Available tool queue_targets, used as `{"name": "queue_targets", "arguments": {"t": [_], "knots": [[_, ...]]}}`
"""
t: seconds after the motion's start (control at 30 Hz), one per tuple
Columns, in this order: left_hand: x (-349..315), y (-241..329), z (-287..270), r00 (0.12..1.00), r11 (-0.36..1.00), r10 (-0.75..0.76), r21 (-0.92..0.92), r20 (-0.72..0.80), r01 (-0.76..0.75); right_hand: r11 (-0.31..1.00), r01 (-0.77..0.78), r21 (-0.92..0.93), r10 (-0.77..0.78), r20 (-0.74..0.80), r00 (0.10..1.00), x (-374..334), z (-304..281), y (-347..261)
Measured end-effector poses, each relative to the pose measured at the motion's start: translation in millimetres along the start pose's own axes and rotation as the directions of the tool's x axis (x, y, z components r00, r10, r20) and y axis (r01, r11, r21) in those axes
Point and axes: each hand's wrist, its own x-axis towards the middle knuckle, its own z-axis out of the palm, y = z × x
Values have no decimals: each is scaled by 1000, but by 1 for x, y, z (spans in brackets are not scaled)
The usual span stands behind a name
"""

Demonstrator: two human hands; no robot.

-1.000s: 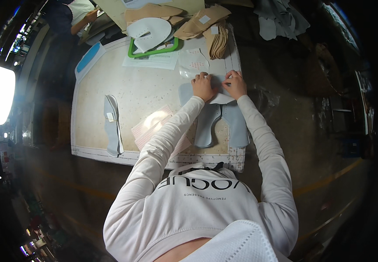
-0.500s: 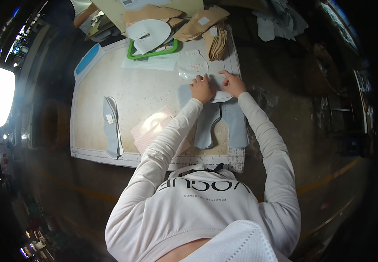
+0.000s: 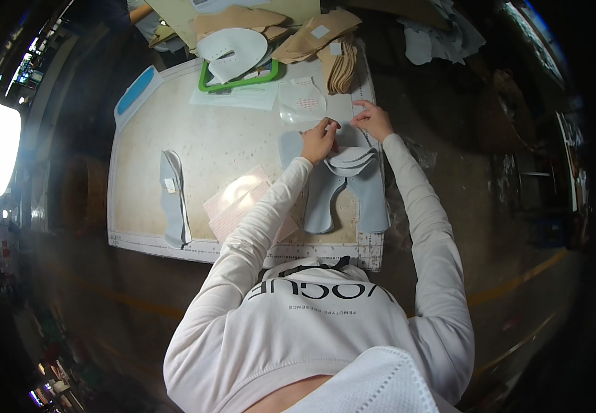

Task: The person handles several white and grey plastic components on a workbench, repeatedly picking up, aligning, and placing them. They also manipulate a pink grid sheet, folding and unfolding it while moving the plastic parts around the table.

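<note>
Head view. Left hand (image 3: 320, 141) at the upper part of the grey-blue cut pieces (image 3: 320, 206), fingers curled down; cannot tell whether its grip pinches an edge. Right hand (image 3: 373, 122) just beside, to the right, index finger jutting apart from the rest; cannot tell whether thumb and another finger pinch anything thin.

Pieces lie near the right edge of the surface (image 3: 139, 199), two long legs toward the wearer; curved layers (image 3: 350, 162) overlap at the top, edges lifted. One more grey-blue piece (image 3: 289, 146) shows left of the left hand.

Progress (judged): pieces laid out, layers not flat, both hands engaged, so this set looks part-way. Whether anything is joined: cannot tell.

Elsewhere: labelled grey bundle (image 3: 172, 199) at left, well apart from the hands; done or waiting, unclear. Tan stack (image 3: 341, 69) by the green tray (image 3: 276, 71), pink striped sheets (image 3: 239, 203) and clear sheet (image 3: 301, 103) unhandled now.
</note>
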Motion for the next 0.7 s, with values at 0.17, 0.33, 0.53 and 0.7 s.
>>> {"name": "queue_targets", "arguments": {"t": [0.17,0.33,0.53,0.7], "knots": [[-2,-9,12,964,774,201,631,-175,-46,842,274,-466,-248,117,962,-11,28,-1],[1,-17,13,948,756,261,650,-184,-82,813,158,-561,-217,-40,975,-15,36,-2],[6,-20,10,933,811,338,541,-125,-221,998,-7,-70,-10,-240,971,4,14,4],[9,-13,11,993,770,61,638,-106,21,993,-4,-114,6,14,1000,8,30,2]]}}
